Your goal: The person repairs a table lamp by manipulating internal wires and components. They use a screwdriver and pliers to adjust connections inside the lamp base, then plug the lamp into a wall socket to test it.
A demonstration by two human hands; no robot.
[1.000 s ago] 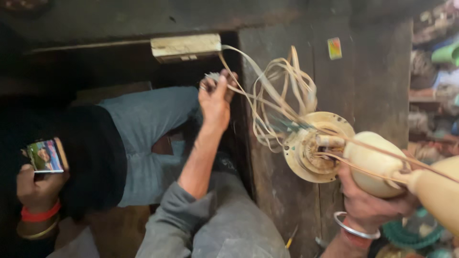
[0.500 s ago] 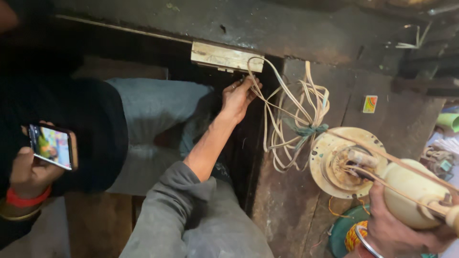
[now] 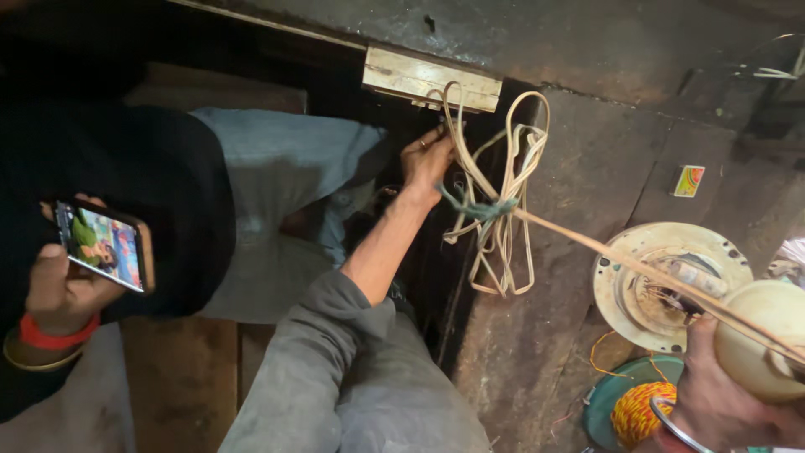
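My left hand [image 3: 426, 159] reaches up under a white socket box [image 3: 429, 78] and closes on the end of a cream cord [image 3: 453, 126]. The rest of that cord hangs in a looped bundle [image 3: 501, 226] tied with green string, and one strand runs down to the right. At the lower right, my right hand [image 3: 723, 407], with a metal bangle on the wrist, grips a cream rounded appliance body [image 3: 765, 335]. In front of it sits a round cream plate [image 3: 650, 264] with wiring in its middle.
A seated person in a black top and jeans [image 3: 277, 184] is on the left, holding a phone [image 3: 102, 245] with a lit screen. A yellow-orange wire spool [image 3: 639, 411] lies in a teal dish [image 3: 605, 401]. A dark wooden wall [image 3: 587, 134] carries a small sticker [image 3: 689, 180].
My left hand has moved with the cord end up to the underside of the socket box. The appliance in my right hand has sunk toward the lower right of the view.
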